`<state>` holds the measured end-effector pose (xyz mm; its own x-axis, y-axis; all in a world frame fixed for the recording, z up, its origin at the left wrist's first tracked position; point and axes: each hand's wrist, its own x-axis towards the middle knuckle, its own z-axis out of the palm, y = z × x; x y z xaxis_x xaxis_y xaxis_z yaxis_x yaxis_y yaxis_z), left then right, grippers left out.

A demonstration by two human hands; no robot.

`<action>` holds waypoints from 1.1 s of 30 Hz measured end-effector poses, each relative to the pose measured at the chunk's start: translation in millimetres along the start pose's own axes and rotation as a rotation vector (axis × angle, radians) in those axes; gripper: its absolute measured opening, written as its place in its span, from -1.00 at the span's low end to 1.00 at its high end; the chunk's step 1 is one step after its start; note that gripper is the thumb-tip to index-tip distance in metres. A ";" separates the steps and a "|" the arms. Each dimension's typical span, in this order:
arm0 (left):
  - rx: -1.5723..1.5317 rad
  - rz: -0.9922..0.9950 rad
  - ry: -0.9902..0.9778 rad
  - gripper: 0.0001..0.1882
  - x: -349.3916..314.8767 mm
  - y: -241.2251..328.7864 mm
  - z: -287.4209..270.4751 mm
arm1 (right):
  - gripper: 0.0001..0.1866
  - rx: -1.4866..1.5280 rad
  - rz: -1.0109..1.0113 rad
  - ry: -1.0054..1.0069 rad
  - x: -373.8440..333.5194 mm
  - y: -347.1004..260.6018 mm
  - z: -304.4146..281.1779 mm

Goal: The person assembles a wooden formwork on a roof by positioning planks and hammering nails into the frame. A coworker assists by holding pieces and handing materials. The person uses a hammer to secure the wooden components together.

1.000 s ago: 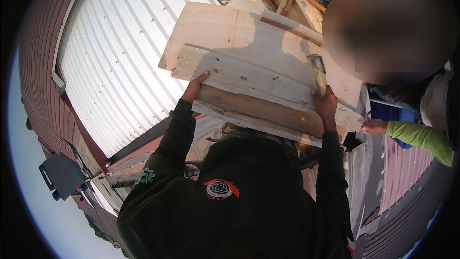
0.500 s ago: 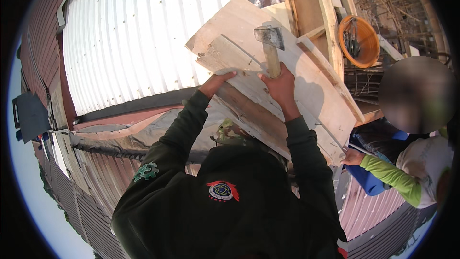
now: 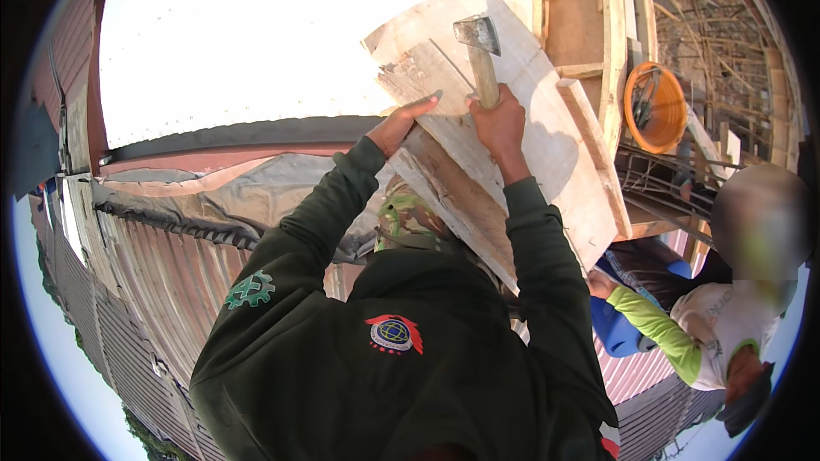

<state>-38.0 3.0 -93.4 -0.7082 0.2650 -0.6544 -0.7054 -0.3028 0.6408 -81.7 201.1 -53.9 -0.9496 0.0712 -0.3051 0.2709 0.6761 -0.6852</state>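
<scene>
My right hand (image 3: 498,124) is closed around the wooden handle of a hatchet (image 3: 483,68). Its grey metal head points away from me, over a pale plywood panel (image 3: 547,111). A weathered plank (image 3: 448,119) with a ragged far-left end lies along the panel. My left hand (image 3: 407,122) grips this plank by its left edge, thumb on top; its other fingers are mostly hidden. Below, another rough timber piece (image 3: 453,192) runs beside my camouflage trouser leg. At the panel's lower right corner is a co-worker's hand (image 3: 601,284), in a lime-green sleeve.
An orange bucket (image 3: 655,107) with metal pieces inside stands at the right, beside a wooden frame (image 3: 613,43). A bright corrugated metal sheet (image 3: 256,43) fills the upper left. Crumpled dark sheeting (image 3: 248,192) lies below it. A co-worker (image 3: 726,324) is close at the lower right.
The view has shifted, and the panel appears turned more steeply. The hatchet has tilted slightly and its head sits higher in view. Both my hands keep their grips.
</scene>
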 end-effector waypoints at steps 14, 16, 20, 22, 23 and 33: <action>0.086 -0.036 0.057 -0.45 16.1 -5.1 -8.4 | -0.59 0.014 -0.004 0.012 -0.5 8.8 3.1; 0.054 -0.017 0.089 -0.46 18.2 -6.6 -4.7 | -0.58 0.091 0.000 0.019 4.5 20.4 3.8; -0.065 -0.157 0.057 -0.39 17.4 -6.8 -18.6 | -0.51 0.056 -0.050 -0.071 1.7 6.3 -2.4; 0.094 -0.097 0.137 -0.38 13.1 1.3 -1.5 | -0.53 0.098 0.011 -0.063 -9.0 7.6 -10.1; 0.158 -0.103 0.166 -0.39 9.5 6.8 5.1 | -0.55 0.116 0.011 0.007 -21.9 18.3 -19.1; 0.173 -0.019 0.180 -0.42 16.0 -0.4 -12.2 | -0.61 0.228 0.210 0.099 -136.4 90.0 -72.4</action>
<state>-48.7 -3.8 -109.1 -0.6889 0.0972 -0.7183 -0.7242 -0.1343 0.6763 60.8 305.3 -26.1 -0.8769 0.2705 -0.3975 0.4803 0.4582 -0.7479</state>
